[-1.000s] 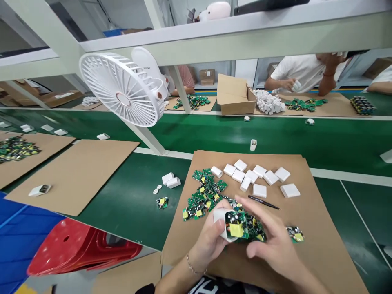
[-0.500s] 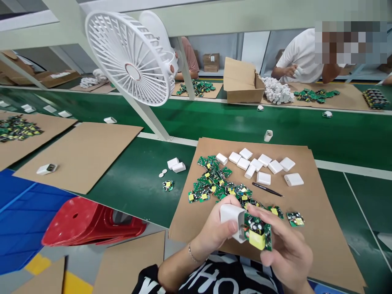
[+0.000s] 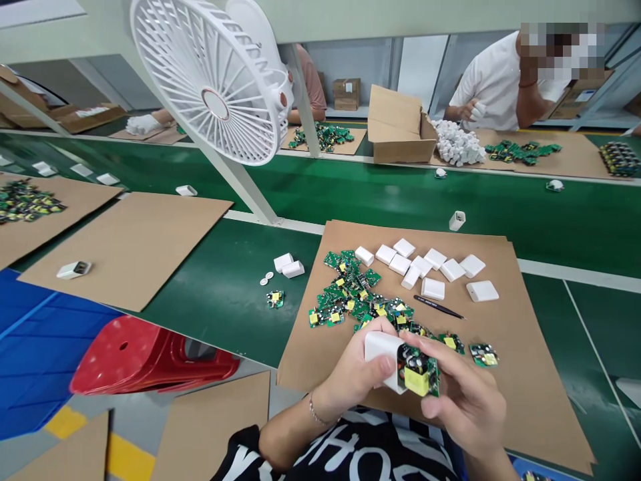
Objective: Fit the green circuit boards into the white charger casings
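Note:
My left hand (image 3: 353,374) grips a white plastic charger shell (image 3: 383,349) low in the head view. My right hand (image 3: 463,397) holds a green circuit board (image 3: 418,374) with a yellow part, its end sitting partly inside the shell's open side. Just beyond my hands lies a pile of green circuit boards (image 3: 353,297) on a brown cardboard sheet (image 3: 525,374). Several empty white shells (image 3: 431,267) lie further back on that sheet, with black tweezers (image 3: 438,306) beside them.
A white fan (image 3: 210,77) on a slanted post stands at the upper left. A green conveyor belt (image 3: 350,197) carries a white shell (image 3: 456,220). Across it a person in a white shirt (image 3: 493,80) works beside an open carton (image 3: 398,133). Red stools (image 3: 145,354) lie at the left.
My hands drew nearer to my body and the board went a little deeper into the shell. The view tilted down and the shell on the belt drifted right.

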A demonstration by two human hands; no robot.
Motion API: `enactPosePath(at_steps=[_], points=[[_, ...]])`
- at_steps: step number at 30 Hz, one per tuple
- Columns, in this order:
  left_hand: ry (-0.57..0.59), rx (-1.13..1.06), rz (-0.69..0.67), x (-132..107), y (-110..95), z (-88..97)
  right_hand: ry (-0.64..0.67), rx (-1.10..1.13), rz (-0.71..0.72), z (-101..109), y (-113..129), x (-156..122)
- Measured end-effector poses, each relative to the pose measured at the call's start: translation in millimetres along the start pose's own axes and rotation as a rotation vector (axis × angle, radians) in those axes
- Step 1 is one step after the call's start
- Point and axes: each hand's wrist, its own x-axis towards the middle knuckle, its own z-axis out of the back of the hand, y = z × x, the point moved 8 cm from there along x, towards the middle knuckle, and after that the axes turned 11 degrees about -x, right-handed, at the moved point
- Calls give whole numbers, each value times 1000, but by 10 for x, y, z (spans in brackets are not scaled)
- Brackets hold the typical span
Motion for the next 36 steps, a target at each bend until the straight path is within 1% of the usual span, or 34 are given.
enactPosePath(at_steps=[7, 16, 20, 27, 29, 30, 31, 34, 36], points=[[-16, -56, -3, 20, 6, -37, 32, 46, -98, -44, -113, -83], [-80, -78, 25, 24, 42, -19, 48, -151, -81, -3, -74, -43], [-56, -91, 24, 35, 57, -43, 36, -178, -66, 5, -67, -56], [-46, -52, 39, 33, 59, -50, 94, -233, -27, 1, -23, 9], [-46, -56, 41, 36, 60, -41, 119, -213, -25, -25, -38, 5], [-41, -65, 45, 40, 66, -37, 143, -170, -52, -52, -70, -2], [-23, -75, 54, 46, 75, -44, 168, -105, -107, -83, -123, -12], [74, -104, 110, 65, 124, -96, 290, 187, -361, -250, -306, -65], [121, -130, 139, 79, 146, -107, 374, 372, -491, -378, -352, -104]])
